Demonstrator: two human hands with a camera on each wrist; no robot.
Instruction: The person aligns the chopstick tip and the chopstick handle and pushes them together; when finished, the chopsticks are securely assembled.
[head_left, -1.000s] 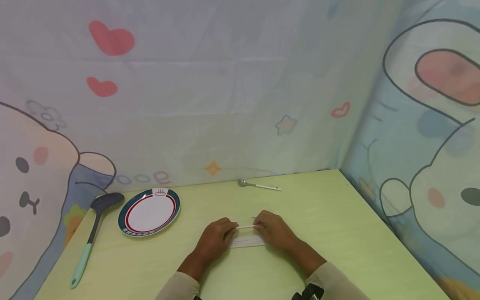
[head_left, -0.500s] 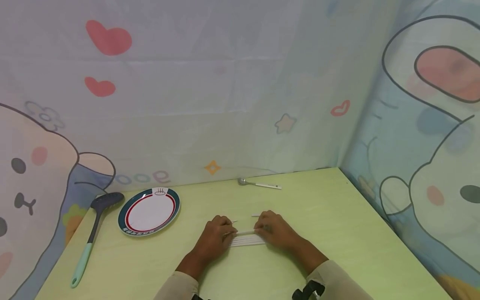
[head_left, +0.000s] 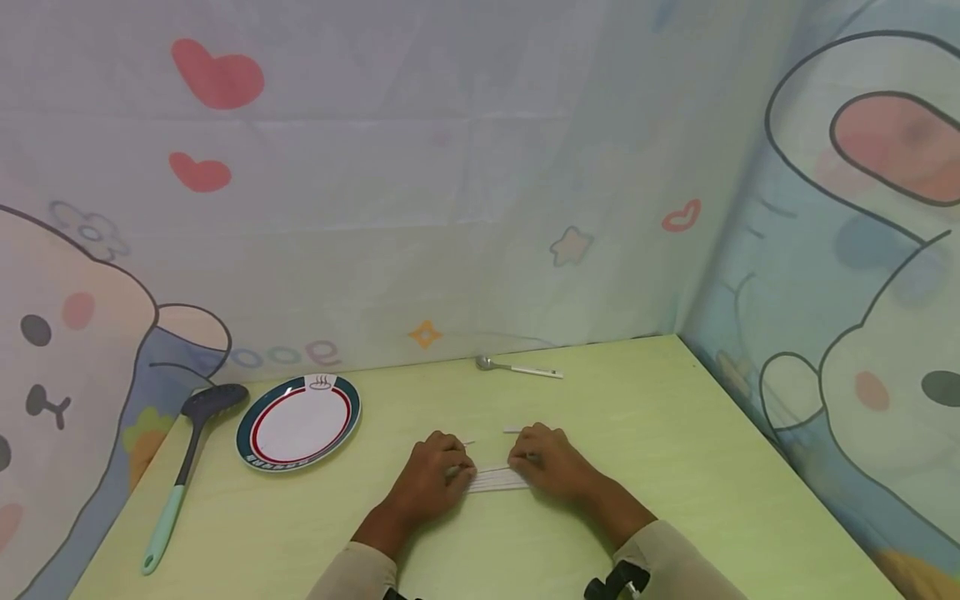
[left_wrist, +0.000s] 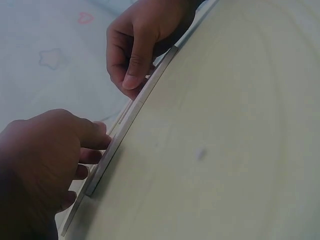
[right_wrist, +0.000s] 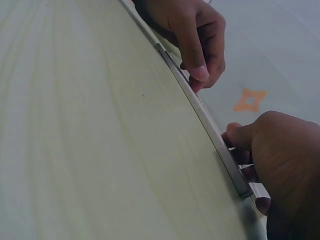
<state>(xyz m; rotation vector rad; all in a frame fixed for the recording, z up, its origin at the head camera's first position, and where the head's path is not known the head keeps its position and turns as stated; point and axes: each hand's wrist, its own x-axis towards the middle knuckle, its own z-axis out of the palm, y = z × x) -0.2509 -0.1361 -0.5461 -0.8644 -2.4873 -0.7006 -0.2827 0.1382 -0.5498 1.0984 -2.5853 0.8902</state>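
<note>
Several thin white sticks (head_left: 498, 482) lie side by side in a row on the table between the two hands. My left hand (head_left: 433, 477) pinches the left end of one more white stick (head_left: 492, 470), low at the far edge of the row. At its right end, my right hand (head_left: 553, 463) pinches the same stick between thumb and fingers. Both hands hide its ends. The right wrist view shows the row edge-on as a pale strip (right_wrist: 205, 116), with the fingers along its far side. Tips of other white sticks (head_left: 512, 431) show just beyond the hands.
A white plate (head_left: 300, 421) with a dark green rim lies at the left, beside a black ladle (head_left: 197, 429) with a mint handle. Near the back edge lies a small spoon (head_left: 517, 368). A printed cloth (head_left: 420, 167) hangs behind the pale table (head_left: 675, 467).
Both hands have brought the stick down and nearer, from apart beyond the row to right against its far edge. In the last half second the left hand shifts slightly right.
</note>
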